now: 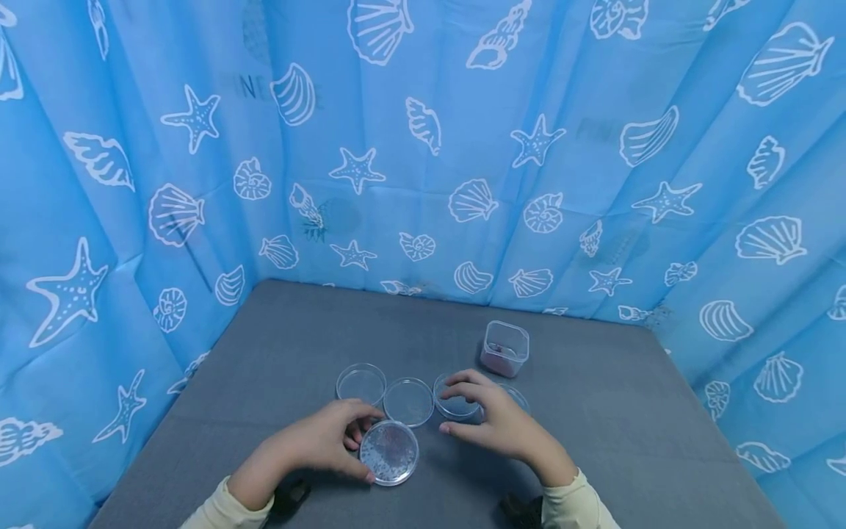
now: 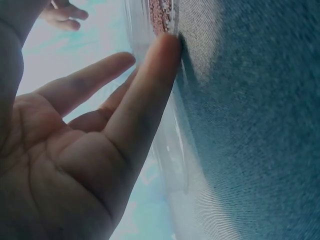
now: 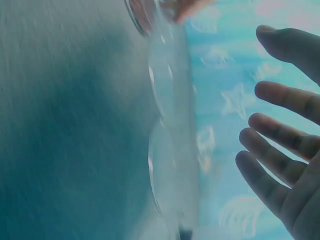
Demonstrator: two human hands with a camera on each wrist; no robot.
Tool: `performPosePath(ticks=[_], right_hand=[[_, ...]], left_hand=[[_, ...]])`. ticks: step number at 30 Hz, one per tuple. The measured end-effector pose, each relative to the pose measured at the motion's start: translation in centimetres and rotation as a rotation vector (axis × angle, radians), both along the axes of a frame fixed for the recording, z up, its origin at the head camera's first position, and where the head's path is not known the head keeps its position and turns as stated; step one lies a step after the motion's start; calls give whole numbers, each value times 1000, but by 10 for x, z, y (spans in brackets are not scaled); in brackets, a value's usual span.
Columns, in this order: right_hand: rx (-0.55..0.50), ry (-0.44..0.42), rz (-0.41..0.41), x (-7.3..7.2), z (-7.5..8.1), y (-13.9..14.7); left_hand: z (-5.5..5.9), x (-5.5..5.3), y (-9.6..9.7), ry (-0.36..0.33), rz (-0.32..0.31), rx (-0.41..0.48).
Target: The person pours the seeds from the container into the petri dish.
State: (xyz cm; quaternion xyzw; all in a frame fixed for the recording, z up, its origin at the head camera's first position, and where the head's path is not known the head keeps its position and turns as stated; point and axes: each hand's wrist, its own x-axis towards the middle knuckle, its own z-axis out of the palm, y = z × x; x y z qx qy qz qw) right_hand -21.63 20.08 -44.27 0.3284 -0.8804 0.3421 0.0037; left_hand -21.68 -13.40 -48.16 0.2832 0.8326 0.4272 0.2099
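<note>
A clear petri dish holding pale and reddish granules lies on the grey table nearest the person. My left hand holds it by its left side, the thumb at the near rim and the index finger at the far rim. In the left wrist view the granules show through the dish wall beside a fingertip. My right hand hovers with fingers spread and nothing in them, partly covering a clear dish. Two more clear dishes stand behind the filled one, a middle dish and a left dish.
A small square clear tub with reddish contents stands behind the right hand. Another dish is partly hidden by that hand. A blue curtain printed with shells and starfish closes off the table's back and sides.
</note>
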Motion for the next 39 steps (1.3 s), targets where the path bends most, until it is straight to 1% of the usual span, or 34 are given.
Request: performPosePath(ticks=[4,8,11,15,17,19,20,22,24,26,27,30,33,39], right_hand=[[-24,18,-82,-8,3,21],[-65,31,-167,-20,3,42],[-102,63,-232,-29,2,57],[-147,92,-335,-41,-1,74],[-169,87,-394,-47,-5,81],[-199,49,-455,-54,-12,87],[-228,16,-478,-58,-15,90],[-282,-61,-529,-65,-22,96],[-322,-145,-571,-72,-27,101],[-339,-223,-586,-78,-30,105],[-330,-253,-588,-80,-32,107],[-299,-319,-564,-87,-34,109],[-279,-338,-536,-93,-35,108],[-277,-345,-533,-99,-35,106]], left_hand=[[3,2,0,49,14,1],[4,1,0,108,66,10],[5,1,3,147,104,27],[7,0,10,216,125,51],[8,-1,15,258,126,57],[10,-3,20,288,120,60],[11,-4,23,299,116,60],[13,-6,29,314,104,57],[16,-8,37,312,87,57],[20,-10,44,311,74,58],[21,-10,48,307,67,60],[25,-13,59,294,58,56],[28,-18,71,284,54,50],[30,-27,93,253,13,0]])
